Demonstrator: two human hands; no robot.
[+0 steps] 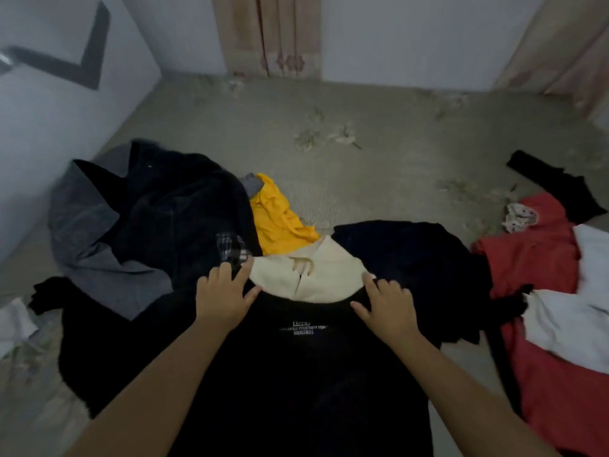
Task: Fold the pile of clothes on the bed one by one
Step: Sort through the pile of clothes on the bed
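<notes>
A black T-shirt with small white lettering lies spread on the bed in front of me. My left hand rests on its left shoulder beside the neckline, fingers spread and fairly flat. On the right shoulder sits my right hand, fingers slightly bent on the cloth; whether they pinch it I cannot tell. Just beyond the neckline lies a cream garment. A pile of dark and grey clothes lies at the left, with a yellow garment beside it.
Another dark garment lies right of the cream one. Red cloth with white pieces covers the right side. The bed sheet has a pale floral print. White walls and curtains stand beyond; a white scrap lies at the left edge.
</notes>
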